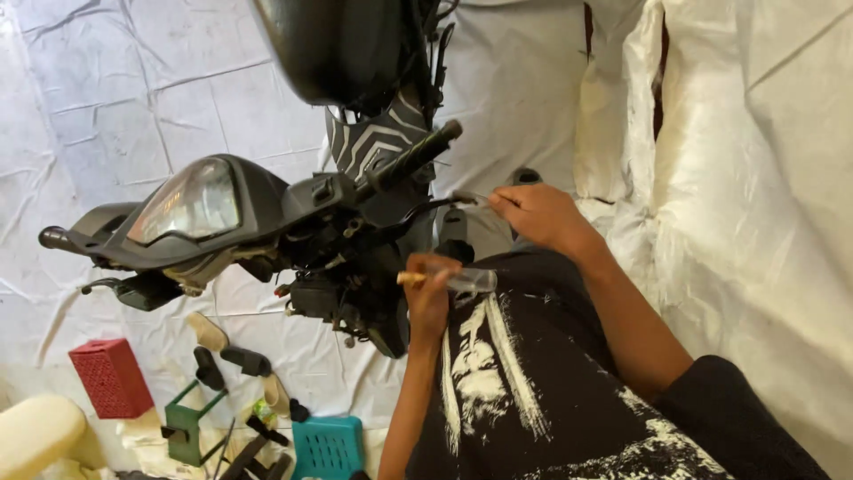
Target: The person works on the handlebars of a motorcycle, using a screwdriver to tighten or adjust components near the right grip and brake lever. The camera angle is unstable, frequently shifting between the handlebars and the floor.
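A black scooter's handlebar with its headlight cowl [191,209] fills the middle of the view. My left hand [428,298] is closed around a screwdriver with a clear handle [466,281]. The screwdriver's yellowish end points at the wiring and parts under the right grip [410,160]. My right hand [533,213] pinches a thin metal piece [469,197] at the tip of the brake lever [426,209]. A black shirt with white print [515,373] lies between my two arms.
White sheeting [133,80] covers the floor and the walls. On it at lower left lie a red box [111,378], a green frame [188,425], a teal basket [329,447], a cream cushion [35,434] and several dark tool handles. The scooter's black body [338,44] rises at the top.
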